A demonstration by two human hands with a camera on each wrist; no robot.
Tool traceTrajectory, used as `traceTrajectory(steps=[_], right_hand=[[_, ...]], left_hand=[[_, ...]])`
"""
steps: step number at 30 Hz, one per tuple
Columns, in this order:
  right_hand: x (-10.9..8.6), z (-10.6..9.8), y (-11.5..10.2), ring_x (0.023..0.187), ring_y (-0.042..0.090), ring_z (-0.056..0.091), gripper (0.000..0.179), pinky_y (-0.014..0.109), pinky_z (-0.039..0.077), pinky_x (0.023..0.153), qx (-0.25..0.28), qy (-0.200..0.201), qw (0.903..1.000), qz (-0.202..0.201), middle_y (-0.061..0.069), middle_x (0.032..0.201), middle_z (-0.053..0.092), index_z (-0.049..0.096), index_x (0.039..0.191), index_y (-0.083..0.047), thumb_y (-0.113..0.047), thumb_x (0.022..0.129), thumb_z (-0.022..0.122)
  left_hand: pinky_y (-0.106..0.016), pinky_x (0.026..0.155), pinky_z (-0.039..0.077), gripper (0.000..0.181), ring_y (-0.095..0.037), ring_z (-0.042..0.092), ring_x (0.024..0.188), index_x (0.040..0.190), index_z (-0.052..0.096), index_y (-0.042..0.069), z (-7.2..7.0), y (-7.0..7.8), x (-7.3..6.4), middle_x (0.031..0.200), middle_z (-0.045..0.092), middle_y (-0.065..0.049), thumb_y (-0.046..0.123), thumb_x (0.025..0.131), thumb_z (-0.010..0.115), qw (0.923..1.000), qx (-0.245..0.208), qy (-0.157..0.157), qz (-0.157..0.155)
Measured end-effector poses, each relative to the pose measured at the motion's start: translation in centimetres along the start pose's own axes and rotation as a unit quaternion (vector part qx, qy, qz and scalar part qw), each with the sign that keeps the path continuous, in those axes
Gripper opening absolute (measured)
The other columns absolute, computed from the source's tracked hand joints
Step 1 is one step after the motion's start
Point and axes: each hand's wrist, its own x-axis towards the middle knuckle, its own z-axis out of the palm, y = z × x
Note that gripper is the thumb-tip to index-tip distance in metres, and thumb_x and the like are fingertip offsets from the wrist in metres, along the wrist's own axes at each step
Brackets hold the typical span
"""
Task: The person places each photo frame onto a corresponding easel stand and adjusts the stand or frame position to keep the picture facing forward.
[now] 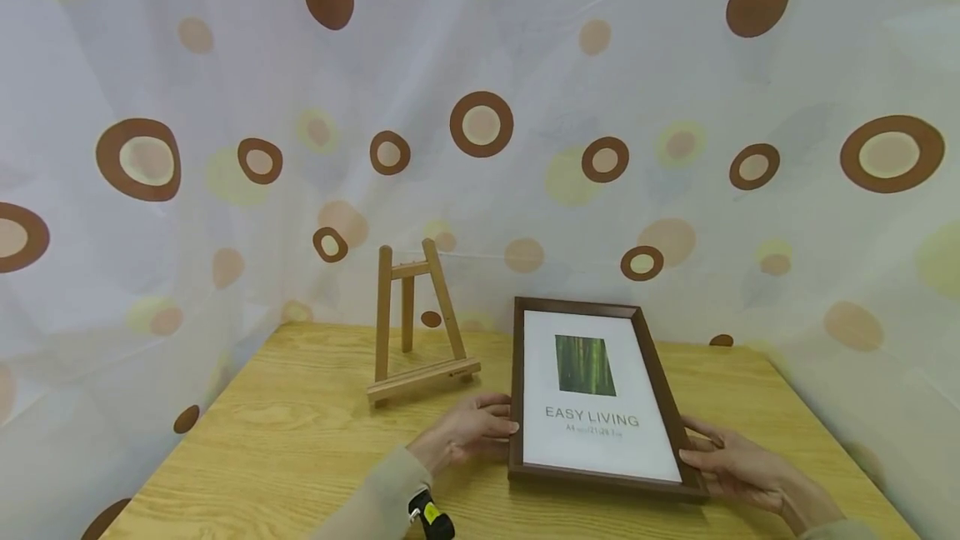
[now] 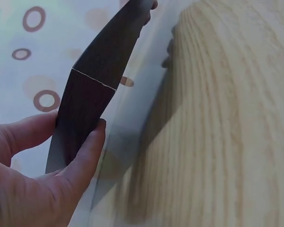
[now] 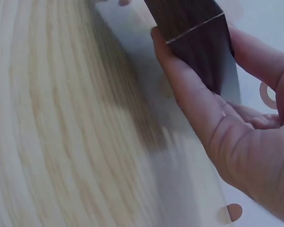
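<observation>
A dark brown picture frame (image 1: 592, 480) is held between my two hands, tilted, over the right half of the table. Its white insert shows a small green forest picture and the words "EASY LIVING". My left hand (image 1: 472, 432) grips the left side, thumb on the front edge and fingers at the side and below. On the opposite side, my right hand (image 1: 738, 465) grips near the lower right corner. Both wrist views show the frame's edge (image 2: 87, 90) pinched between thumb and fingers, with its shadow on the wood. Left of it stands a small wooden easel (image 1: 423, 377) with a bottom ledge.
The light wooden table (image 1: 277, 432) reaches back to a pale sheet (image 1: 540, 215) with brown and beige circles, which hangs behind and along both sides. A black strap with a yellow mark (image 1: 431, 513) is on my left wrist.
</observation>
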Motion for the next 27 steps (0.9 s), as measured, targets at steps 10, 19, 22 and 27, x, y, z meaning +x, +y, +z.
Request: traceTrajectory(steps=[10,19,22,27], right_hand=[[1.3,0.9,-0.2,0.141,0.042,0.028,0.087,0.043,0.044,0.108,-0.193,0.130,0.9718,0.037,0.042,0.147,-0.026,-0.028,0.140,0.016,-0.015,0.105,0.045],[2.7,2.3,-0.5,0.141,0.054,-0.006,0.083,0.048,0.040,0.111,-0.218,0.135,0.9664,0.005,0.038,0.152,-0.024,-0.024,0.144,0.014,-0.014,0.105,0.044],[3.0,2.7,-0.8,0.141,0.053,-0.009,0.084,0.041,0.044,0.109,-0.215,0.136,0.9671,-0.002,0.037,0.152,-0.024,-0.024,0.145,0.013,-0.014,0.104,0.045],[3.5,3.4,-1.1,0.142,0.043,0.026,0.085,0.037,0.049,0.104,-0.202,0.142,0.9690,-0.006,0.041,0.151,-0.019,-0.021,0.147,0.011,-0.014,0.104,0.048]], left_hand=[[-0.047,0.091,0.056,0.068,-0.027,0.067,0.099,0.149,0.036,0.004,-1.4,0.5,-0.6,0.131,0.055,-0.029,-0.007,0.088,0.065,0.9986,-0.031,-0.041,0.012],[-0.052,0.091,0.055,0.088,-0.030,0.068,0.097,0.156,0.021,0.018,-3.0,0.7,-1.6,0.133,0.053,-0.034,-0.016,0.084,0.060,0.9945,-0.048,-0.092,0.015],[-0.053,0.092,0.054,0.090,-0.030,0.068,0.099,0.157,0.016,0.017,-3.3,0.9,-1.7,0.137,0.050,-0.034,-0.015,0.085,0.060,0.9942,-0.049,-0.094,0.019],[-0.053,0.094,0.053,0.090,-0.028,0.067,0.100,0.158,0.013,0.012,-3.6,1.2,-2.0,0.142,0.044,-0.034,-0.014,0.087,0.059,0.9952,-0.038,-0.087,0.025]])
